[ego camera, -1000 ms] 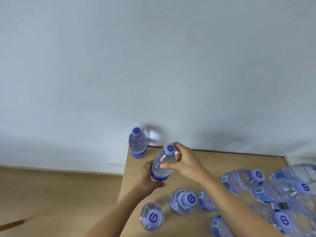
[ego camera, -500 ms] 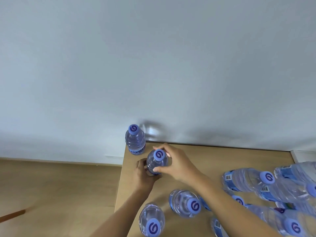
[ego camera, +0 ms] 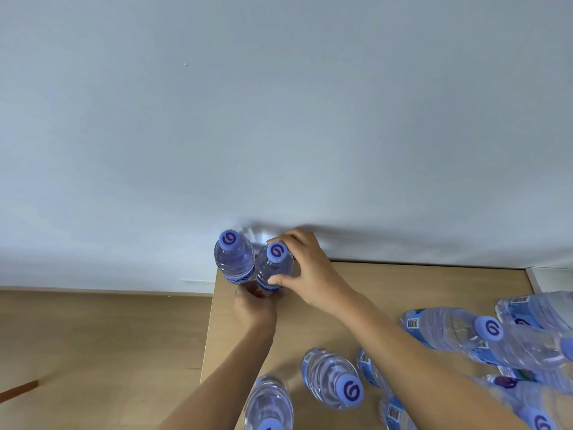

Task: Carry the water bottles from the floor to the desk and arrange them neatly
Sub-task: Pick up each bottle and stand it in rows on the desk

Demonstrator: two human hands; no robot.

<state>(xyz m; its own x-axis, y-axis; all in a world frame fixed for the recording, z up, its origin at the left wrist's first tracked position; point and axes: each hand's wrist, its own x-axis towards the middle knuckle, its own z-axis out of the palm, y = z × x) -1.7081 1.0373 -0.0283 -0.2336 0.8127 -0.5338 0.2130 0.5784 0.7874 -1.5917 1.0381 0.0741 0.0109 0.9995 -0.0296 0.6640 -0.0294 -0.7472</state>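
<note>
Hands, both: right hand (ego camera: 305,268) and left hand (ego camera: 255,302) curled round upright water bottle (ego camera: 274,268), seating it touching corner bottle (ego camera: 233,259) on surface (ego camera: 403,293); next, likely release, fetch nearest bottle (ego camera: 333,378).

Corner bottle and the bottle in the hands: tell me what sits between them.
Nothing. In the head view the corner bottle and the held bottle stand side by side, seemingly touching or nearly so, at the desk corner.

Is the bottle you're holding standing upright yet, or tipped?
Upright: the held bottle shows its cap on top, base down by the left hand, right hand around it, beside the corner bottle.
</note>
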